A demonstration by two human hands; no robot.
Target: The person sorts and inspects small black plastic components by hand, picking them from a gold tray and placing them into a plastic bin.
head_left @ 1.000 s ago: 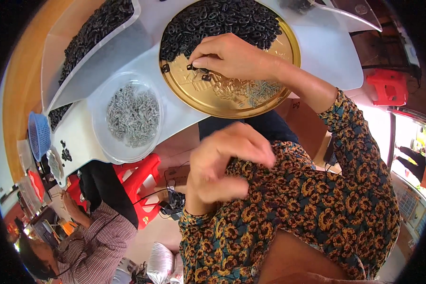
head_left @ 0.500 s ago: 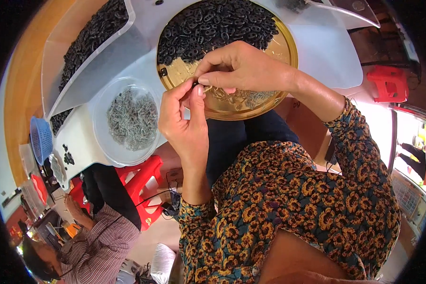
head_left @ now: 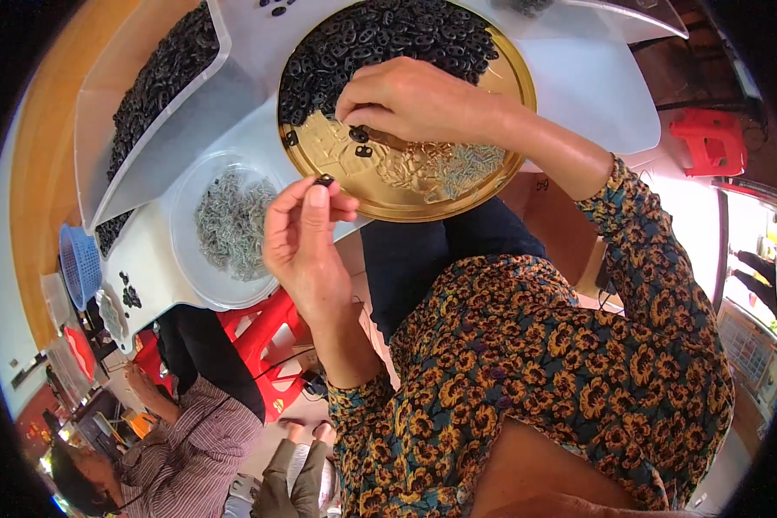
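At the near-left rim of a round gold metal tray (head_left: pixel 514 76), I see the left hand (head_left: pixel 305 233) pinch a small glossy black piece (head_left: pixel 324 180) between thumb and fingers, probably to keep its top exposed. Right hand (head_left: pixel 413 102) curls over the tray; whether it grips anything, I cannot tell. Holed black oval pieces (head_left: pixel 388 34) heap at the far side; wiry silvery bits (head_left: pixel 468 166) lie nearer, likely for reach.

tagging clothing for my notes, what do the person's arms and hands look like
The left hand and right hand are ungloved, with no bracelet visible at either wrist. Sleeves, dark teal with yellow-orange and brown flowers, stop short of the wrists.
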